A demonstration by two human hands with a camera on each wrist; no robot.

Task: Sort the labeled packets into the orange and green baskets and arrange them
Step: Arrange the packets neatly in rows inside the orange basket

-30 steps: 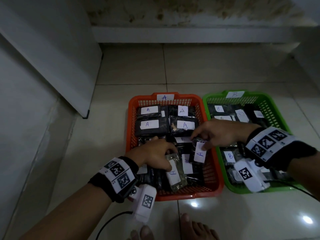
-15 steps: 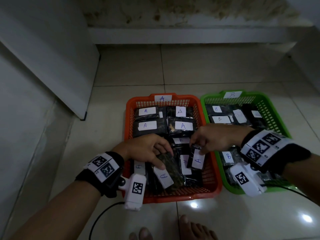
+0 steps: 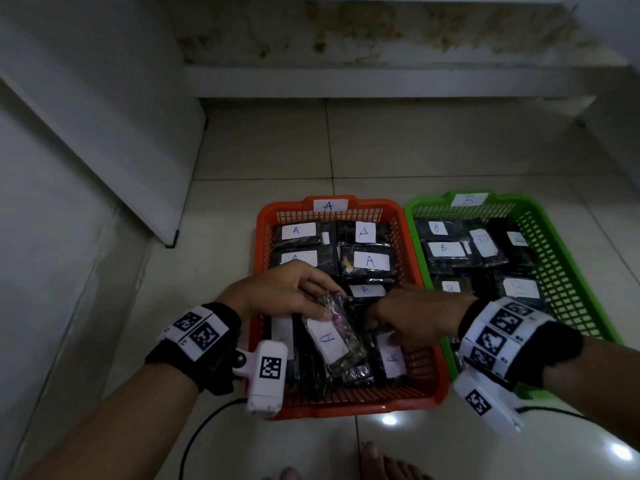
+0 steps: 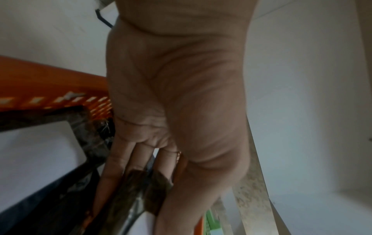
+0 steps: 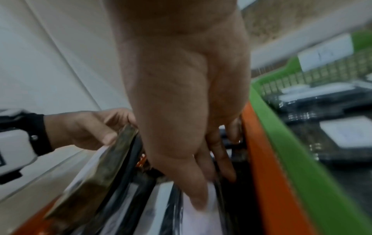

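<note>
left hand (image 3: 277, 292) has tipped its A packet (image 3: 334, 336) up out of the orange basket (image 3: 349, 405) and still pinches it, right hand (image 3: 412, 317) now pressing loose fingers on the packets just beside, so basically tidying

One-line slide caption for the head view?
Left hand grips an A-labeled packet over the orange basket; right hand arranges packets beside the green basket.

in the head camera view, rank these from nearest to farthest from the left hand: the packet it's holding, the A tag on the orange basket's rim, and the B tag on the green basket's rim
1. Held packet, pinched in the left hand, front of the orange basket.
2. A tag, far rim of the orange basket.
3. B tag, far rim of the green basket, off to the right.
</note>
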